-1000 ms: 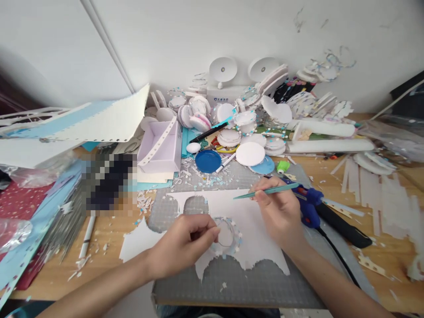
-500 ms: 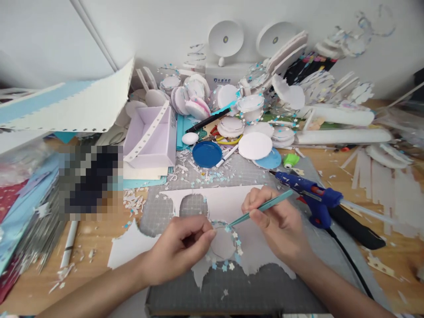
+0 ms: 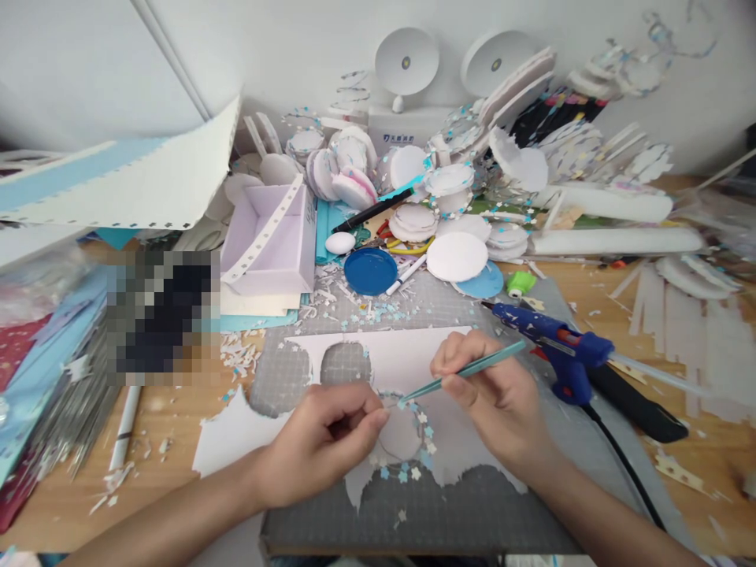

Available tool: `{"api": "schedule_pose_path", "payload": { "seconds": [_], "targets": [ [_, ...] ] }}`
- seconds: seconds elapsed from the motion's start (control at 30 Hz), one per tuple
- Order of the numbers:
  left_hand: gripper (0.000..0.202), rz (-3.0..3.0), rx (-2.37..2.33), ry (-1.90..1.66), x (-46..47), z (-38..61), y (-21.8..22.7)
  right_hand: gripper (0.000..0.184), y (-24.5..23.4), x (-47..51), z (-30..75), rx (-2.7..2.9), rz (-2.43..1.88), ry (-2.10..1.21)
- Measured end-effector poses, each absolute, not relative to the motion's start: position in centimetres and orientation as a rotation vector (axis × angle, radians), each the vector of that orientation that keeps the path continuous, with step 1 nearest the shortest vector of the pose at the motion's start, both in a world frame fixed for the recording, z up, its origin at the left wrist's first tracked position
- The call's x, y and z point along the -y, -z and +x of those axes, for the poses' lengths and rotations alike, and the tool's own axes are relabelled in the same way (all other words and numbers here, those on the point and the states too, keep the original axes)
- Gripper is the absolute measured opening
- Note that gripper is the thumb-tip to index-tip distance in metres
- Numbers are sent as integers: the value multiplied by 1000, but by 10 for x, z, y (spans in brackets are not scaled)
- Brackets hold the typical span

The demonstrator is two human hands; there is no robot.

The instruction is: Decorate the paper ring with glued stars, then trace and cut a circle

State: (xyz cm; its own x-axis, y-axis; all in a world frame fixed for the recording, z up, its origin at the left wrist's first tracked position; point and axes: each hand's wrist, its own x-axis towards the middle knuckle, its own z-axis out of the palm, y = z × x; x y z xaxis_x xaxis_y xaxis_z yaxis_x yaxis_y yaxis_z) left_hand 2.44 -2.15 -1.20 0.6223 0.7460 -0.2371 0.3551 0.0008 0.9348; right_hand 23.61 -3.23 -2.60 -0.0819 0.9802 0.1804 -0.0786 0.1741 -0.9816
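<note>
My left hand (image 3: 339, 445) pinches the thin wire of a ring (image 3: 427, 449) between thumb and forefinger. Small white and light blue flower-shaped pieces line the ring's right side and bottom. In my right hand (image 3: 499, 409) is a pair of teal tweezers (image 3: 487, 361), gripped by thumb and fingers. Their tips reach the top of the ring, at a small blue piece close to my left fingertips. Beneath both hands a white paper sheet (image 3: 407, 342) with round cut-outs lies on the grey cutting mat (image 3: 472, 520).
A blue glue gun (image 3: 549, 339) lies at the right, its black cord trailing forward. Behind the mat are a blue lid (image 3: 371, 272), a lilac box (image 3: 265, 272), and several white discs (image 3: 457, 256). Tiny cut pieces and paper scraps (image 3: 239, 358) litter the surface.
The tweezer tips have shifted slightly left along the top of the ring, towards my left fingertips. My left hand keeps its pinch, and the view has moved a little.
</note>
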Motion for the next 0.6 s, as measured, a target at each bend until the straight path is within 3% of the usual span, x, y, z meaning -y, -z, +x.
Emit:
{"api": "schedule_pose_path", "payload": {
  "seconds": [0.6],
  "targets": [
    [33, 1604, -946, -416, 22, 25, 14, 8, 28, 32, 239, 1300, -1091, -1183]
  ]
}}
